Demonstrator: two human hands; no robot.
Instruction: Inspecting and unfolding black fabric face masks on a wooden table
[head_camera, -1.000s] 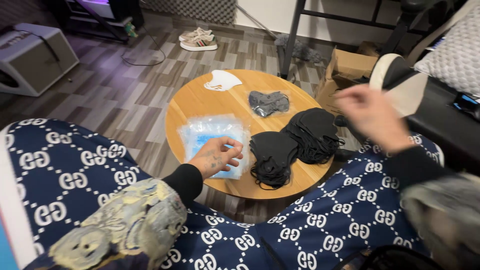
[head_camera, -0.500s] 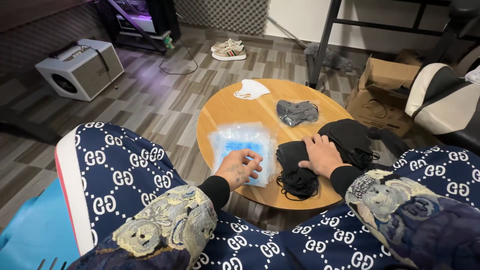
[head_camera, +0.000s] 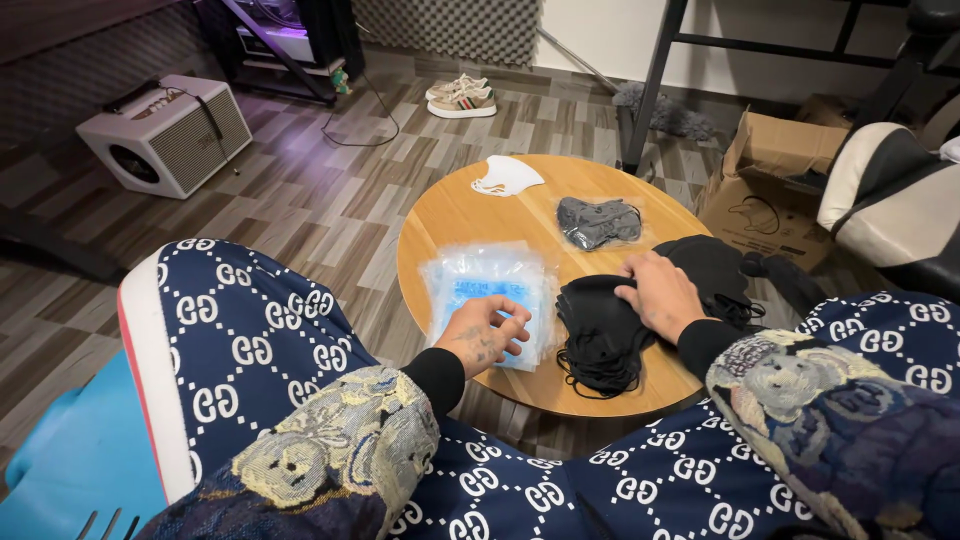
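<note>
Room lit evenly and fairly bright, soft white light from overhead. Purple-pink glow spills onto the floorboards (head_camera: 300, 130) top left, from lit equipment by the wall. Mild sheen on the round wooden table (head_camera: 450, 215); pale glare on the clear plastic packets (head_camera: 490, 280). Shadows soft, short. Black masks (head_camera: 600, 330) lose detail in their darkness. Centre sharp; patterned sleeves at the bottom edge slightly soft. Wide-angle stretch at the corners.

- My right hand (head_camera: 660, 295) covered part of the black masks (head_camera: 600, 330), so I couldn't see what its fingertips pinched.
- My left hand (head_camera: 483, 335) hid the near edge of the clear packets (head_camera: 490, 280).
- The chair (head_camera: 890, 200) ran off the right edge.
- The box (head_camera: 770, 190) hid its own contents.
</note>
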